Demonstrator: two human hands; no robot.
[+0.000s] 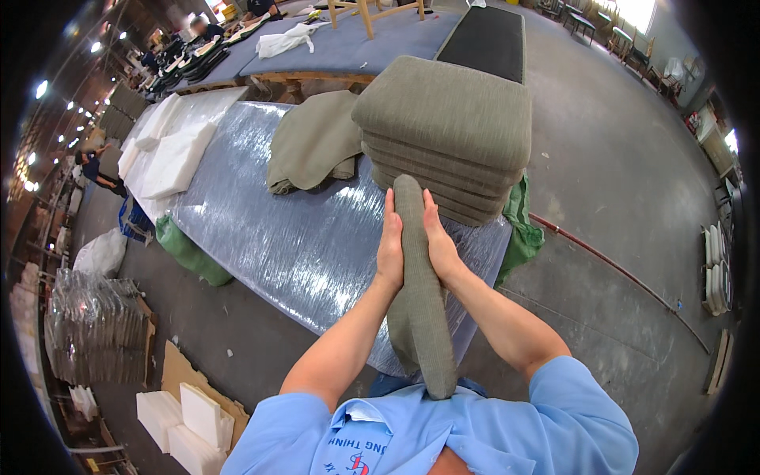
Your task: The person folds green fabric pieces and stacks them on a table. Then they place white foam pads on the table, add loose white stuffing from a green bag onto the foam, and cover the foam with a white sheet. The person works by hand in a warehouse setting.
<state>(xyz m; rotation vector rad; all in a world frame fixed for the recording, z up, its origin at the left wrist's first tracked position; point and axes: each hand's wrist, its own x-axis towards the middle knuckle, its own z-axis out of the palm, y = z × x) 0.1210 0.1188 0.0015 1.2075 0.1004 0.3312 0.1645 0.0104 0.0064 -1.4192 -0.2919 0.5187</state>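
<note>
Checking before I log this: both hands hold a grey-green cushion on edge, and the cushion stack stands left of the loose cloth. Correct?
Not quite: in the head view, the cushion stack stands right of the loose cloth. The left hand and right hand do hold the grey-green cushion on edge.

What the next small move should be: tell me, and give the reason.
Probably turn the grey-green cushion flat, ready for the stack of similar cushions. It is edge-up between the left hand and right hand, palms against its two sides, while the stacked ones lie flat just ahead of the fingertips.
</note>
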